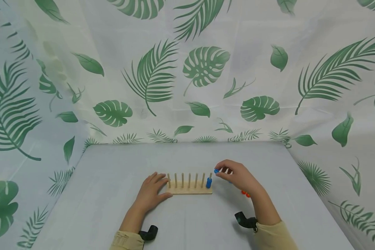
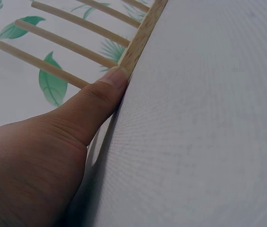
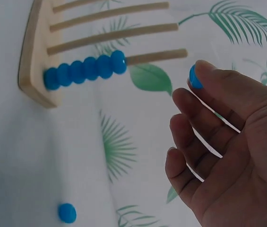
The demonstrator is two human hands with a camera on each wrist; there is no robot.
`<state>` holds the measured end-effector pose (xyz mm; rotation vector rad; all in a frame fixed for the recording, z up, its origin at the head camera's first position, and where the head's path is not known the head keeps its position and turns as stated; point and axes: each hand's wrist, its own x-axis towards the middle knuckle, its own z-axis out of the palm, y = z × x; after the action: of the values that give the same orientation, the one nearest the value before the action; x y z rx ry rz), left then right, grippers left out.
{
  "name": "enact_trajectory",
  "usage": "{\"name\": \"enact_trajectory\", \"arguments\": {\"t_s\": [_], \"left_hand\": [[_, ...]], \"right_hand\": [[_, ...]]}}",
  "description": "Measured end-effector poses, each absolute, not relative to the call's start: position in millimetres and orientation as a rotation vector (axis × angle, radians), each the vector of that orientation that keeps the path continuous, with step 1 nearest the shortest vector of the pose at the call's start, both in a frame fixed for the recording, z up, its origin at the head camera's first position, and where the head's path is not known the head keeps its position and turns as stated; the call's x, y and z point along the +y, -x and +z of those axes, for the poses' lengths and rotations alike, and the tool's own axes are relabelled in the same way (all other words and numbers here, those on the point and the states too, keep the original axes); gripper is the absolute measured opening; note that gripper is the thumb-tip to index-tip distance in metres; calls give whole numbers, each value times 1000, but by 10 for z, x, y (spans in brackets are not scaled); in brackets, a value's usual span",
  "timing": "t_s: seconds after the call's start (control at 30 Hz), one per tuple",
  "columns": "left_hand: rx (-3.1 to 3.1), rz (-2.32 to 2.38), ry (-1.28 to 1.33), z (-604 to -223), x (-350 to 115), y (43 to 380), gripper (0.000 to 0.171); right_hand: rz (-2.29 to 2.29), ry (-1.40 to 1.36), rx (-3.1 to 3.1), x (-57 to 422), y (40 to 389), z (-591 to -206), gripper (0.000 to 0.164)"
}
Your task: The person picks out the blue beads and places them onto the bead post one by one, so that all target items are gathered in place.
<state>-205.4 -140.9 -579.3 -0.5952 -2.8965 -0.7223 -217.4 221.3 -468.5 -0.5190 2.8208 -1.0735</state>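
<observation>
A wooden peg rack [image 1: 190,191] with a row of upright pegs stands on the table. My left hand [image 1: 150,194] holds its left end, the thumb [image 2: 109,82] against the front edge and the other fingers toward the back. Several blue beads [image 3: 84,69] are stacked on the rightmost peg [image 3: 157,56], whose upper part is bare; the other pegs carry none. Between thumb and index finger, my right hand [image 1: 237,177] pinches one more blue bead [image 3: 195,77]. That bead is just right of the peg's tip, apart from it.
Under the right hand lies a loose blue bead [image 3: 67,213]. Some orange beads [image 1: 248,195] are partly hidden behind the right forearm. A black wrist camera [image 1: 245,220] juts from the right wrist, another [image 1: 148,233] from the left. Leaf-patterned cloth [image 1: 206,114] rises behind the table.
</observation>
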Motion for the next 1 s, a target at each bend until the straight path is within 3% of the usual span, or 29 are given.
{"name": "enact_trajectory", "arguments": {"t_s": [0.47,1.0], "left_hand": [[-2908,-695,588,-5812,-1410,2063,65],[-2910,-698,586,-5825,-1409,2068,65]], "right_hand": [[-1106,568,2794,2041,2186,-4696,14],[-1199,516,2753,2054,2184,-4998,18]]}}
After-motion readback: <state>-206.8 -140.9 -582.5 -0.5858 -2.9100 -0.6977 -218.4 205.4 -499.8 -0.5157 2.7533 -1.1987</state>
